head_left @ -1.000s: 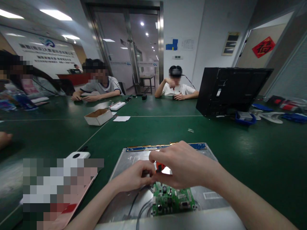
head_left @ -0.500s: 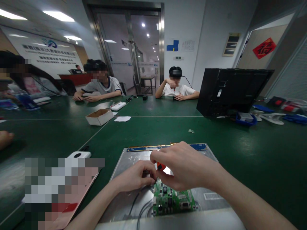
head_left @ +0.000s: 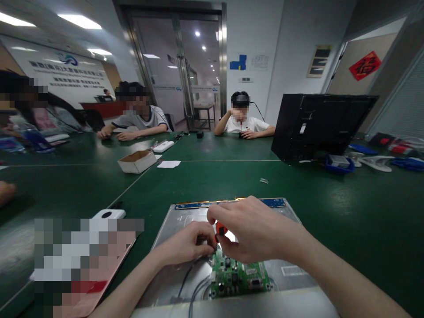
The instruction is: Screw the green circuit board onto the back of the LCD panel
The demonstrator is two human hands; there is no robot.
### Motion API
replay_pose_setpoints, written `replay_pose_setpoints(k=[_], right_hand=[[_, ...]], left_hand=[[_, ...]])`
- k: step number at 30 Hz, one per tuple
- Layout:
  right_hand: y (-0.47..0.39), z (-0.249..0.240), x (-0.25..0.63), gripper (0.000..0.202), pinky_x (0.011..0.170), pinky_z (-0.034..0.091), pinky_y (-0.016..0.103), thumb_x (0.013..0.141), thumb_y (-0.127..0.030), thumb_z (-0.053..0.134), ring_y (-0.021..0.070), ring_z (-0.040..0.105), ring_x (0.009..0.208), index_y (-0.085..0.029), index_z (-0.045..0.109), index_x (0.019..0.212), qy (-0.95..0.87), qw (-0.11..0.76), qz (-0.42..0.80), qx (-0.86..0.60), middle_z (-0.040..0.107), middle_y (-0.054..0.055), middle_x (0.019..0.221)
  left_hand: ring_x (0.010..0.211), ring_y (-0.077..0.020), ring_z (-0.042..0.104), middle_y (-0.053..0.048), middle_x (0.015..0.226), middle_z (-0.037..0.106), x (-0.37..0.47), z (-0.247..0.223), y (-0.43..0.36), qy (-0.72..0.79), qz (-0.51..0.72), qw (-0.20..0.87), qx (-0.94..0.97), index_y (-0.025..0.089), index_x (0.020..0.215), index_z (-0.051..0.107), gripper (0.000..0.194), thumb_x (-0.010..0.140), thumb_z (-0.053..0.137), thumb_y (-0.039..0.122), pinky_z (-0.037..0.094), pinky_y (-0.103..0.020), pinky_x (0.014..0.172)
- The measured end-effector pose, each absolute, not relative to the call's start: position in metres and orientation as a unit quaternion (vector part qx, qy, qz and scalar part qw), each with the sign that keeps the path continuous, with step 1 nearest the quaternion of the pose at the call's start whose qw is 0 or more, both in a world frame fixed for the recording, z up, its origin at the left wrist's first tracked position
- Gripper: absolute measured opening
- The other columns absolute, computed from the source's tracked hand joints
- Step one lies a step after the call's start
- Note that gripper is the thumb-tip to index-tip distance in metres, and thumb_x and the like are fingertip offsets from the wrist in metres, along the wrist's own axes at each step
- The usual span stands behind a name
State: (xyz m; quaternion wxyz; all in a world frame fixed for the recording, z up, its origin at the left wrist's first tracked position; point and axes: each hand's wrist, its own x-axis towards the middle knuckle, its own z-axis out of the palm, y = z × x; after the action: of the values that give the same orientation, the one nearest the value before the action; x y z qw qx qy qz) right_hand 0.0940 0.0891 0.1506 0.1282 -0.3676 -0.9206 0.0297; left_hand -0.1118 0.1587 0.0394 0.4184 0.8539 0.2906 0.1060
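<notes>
A green circuit board (head_left: 238, 276) lies on a silver metal panel (head_left: 168, 247), which has a blue strip board (head_left: 192, 206) along its far edge. My right hand (head_left: 251, 229) is closed around a red-and-black tool (head_left: 221, 229) held above the board's far left corner. Beside it, my left hand (head_left: 192, 243) has its fingers pinched at that same corner; what they hold, if anything, is hidden. Dark cables (head_left: 195, 293) run over the panel to the left of the board.
A small open box (head_left: 137, 162) and white paper (head_left: 168, 164) lie farther back. At the right stand a black monitor (head_left: 321, 128) and a blue tray (head_left: 339, 163). A white device (head_left: 111, 214) is at the left. People sit across the green table (head_left: 212, 176).
The red-and-black tool has turned slightly in my right hand. Both hands stay almost in the same place.
</notes>
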Motion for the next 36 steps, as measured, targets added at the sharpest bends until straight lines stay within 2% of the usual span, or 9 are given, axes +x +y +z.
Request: replay_pose_setpoints(k=[6, 11, 15, 18, 25, 28, 31, 34, 36], right_hand=[[0.0916, 0.1484, 0.0946, 0.017, 0.050, 0.019, 0.027, 0.090, -0.037, 0.059, 0.0124, 0.056, 0.063, -0.021, 0.052, 0.094, -0.914, 0.136, 0.023, -0.381, 0.069, 0.000, 0.085], [0.0924, 0.1487, 0.0922, 0.018, 0.050, 0.016, 0.028, 0.096, -0.035, 0.050, 0.0113, 0.052, 0.058, -0.021, 0.054, 0.085, -0.907, 0.126, 0.011, -0.401, 0.068, 0.000, 0.074], [0.0915, 0.1482, 0.0906, 0.010, 0.050, 0.018, 0.027, 0.092, -0.027, 0.048, 0.0119, 0.054, 0.060, -0.019, 0.053, 0.096, -0.905, 0.138, 0.016, -0.401, 0.070, 0.002, 0.085], [0.0911, 0.1470, 0.0905, 0.018, 0.049, 0.020, 0.026, 0.087, -0.024, 0.051, 0.0124, 0.054, 0.060, -0.018, 0.051, 0.104, -0.908, 0.145, 0.023, -0.393, 0.069, 0.003, 0.090], [0.0927, 0.1485, 0.0921, 0.015, 0.051, 0.020, 0.027, 0.092, -0.035, 0.058, 0.0130, 0.059, 0.066, -0.021, 0.053, 0.095, -0.903, 0.140, 0.034, -0.404, 0.071, 0.000, 0.088], [0.0927, 0.1498, 0.0913, 0.014, 0.051, 0.019, 0.028, 0.095, -0.035, 0.054, 0.0128, 0.059, 0.064, -0.021, 0.054, 0.090, -0.902, 0.130, 0.025, -0.410, 0.071, 0.000, 0.084], [0.0915, 0.1498, 0.0900, 0.008, 0.050, 0.019, 0.028, 0.094, -0.027, 0.049, 0.0127, 0.058, 0.064, -0.021, 0.053, 0.097, -0.903, 0.135, 0.024, -0.408, 0.070, 0.001, 0.085], [0.0902, 0.1487, 0.0899, 0.020, 0.050, 0.019, 0.027, 0.088, -0.024, 0.051, 0.0125, 0.055, 0.061, -0.019, 0.050, 0.108, -0.902, 0.139, 0.018, -0.409, 0.069, 0.002, 0.088], [0.0900, 0.1479, 0.0908, 0.022, 0.050, 0.019, 0.027, 0.087, -0.024, 0.052, 0.0124, 0.054, 0.060, -0.019, 0.050, 0.108, -0.904, 0.140, 0.020, -0.405, 0.068, 0.003, 0.090]], left_hand=[[0.076, -0.0181, 0.054, 0.001, 0.076, 0.059, -0.1114, 0.0421, 0.1574, 0.314, 0.104, 0.410, 0.850, 0.017, 0.072, 0.060, 0.006, 0.072, 0.063, 0.022, 0.042, -0.026, 0.067], [0.079, -0.0187, 0.057, 0.001, 0.081, 0.063, -0.1122, 0.0425, 0.1537, 0.320, 0.102, 0.419, 0.844, 0.018, 0.079, 0.063, 0.007, 0.073, 0.061, 0.019, 0.046, -0.028, 0.072], [0.080, -0.0183, 0.058, 0.000, 0.083, 0.065, -0.1118, 0.0393, 0.1546, 0.311, 0.120, 0.421, 0.843, 0.018, 0.079, 0.064, 0.007, 0.073, 0.062, 0.017, 0.047, -0.028, 0.073], [0.076, -0.0166, 0.057, 0.001, 0.080, 0.064, -0.1109, 0.0390, 0.1559, 0.293, 0.127, 0.426, 0.847, 0.017, 0.075, 0.063, 0.004, 0.072, 0.060, 0.015, 0.045, -0.026, 0.070], [0.074, -0.0164, 0.056, 0.002, 0.079, 0.062, -0.1108, 0.0439, 0.1570, 0.312, 0.099, 0.438, 0.837, 0.018, 0.079, 0.062, 0.009, 0.071, 0.061, 0.017, 0.044, -0.025, 0.067], [0.075, -0.0168, 0.057, 0.002, 0.081, 0.064, -0.1104, 0.0456, 0.1566, 0.312, 0.095, 0.445, 0.834, 0.018, 0.080, 0.063, 0.011, 0.069, 0.061, 0.014, 0.045, -0.025, 0.068], [0.076, -0.0174, 0.058, 0.001, 0.082, 0.066, -0.1099, 0.0461, 0.1566, 0.307, 0.103, 0.438, 0.839, 0.018, 0.078, 0.064, 0.010, 0.069, 0.062, 0.014, 0.046, -0.026, 0.069], [0.076, -0.0173, 0.058, 0.000, 0.082, 0.066, -0.1104, 0.0441, 0.1578, 0.294, 0.110, 0.431, 0.846, 0.017, 0.076, 0.064, 0.004, 0.073, 0.062, 0.016, 0.045, -0.026, 0.069], [0.076, -0.0173, 0.058, 0.000, 0.082, 0.066, -0.1110, 0.0420, 0.1587, 0.290, 0.110, 0.428, 0.849, 0.017, 0.076, 0.064, 0.003, 0.074, 0.062, 0.016, 0.044, -0.026, 0.069]])
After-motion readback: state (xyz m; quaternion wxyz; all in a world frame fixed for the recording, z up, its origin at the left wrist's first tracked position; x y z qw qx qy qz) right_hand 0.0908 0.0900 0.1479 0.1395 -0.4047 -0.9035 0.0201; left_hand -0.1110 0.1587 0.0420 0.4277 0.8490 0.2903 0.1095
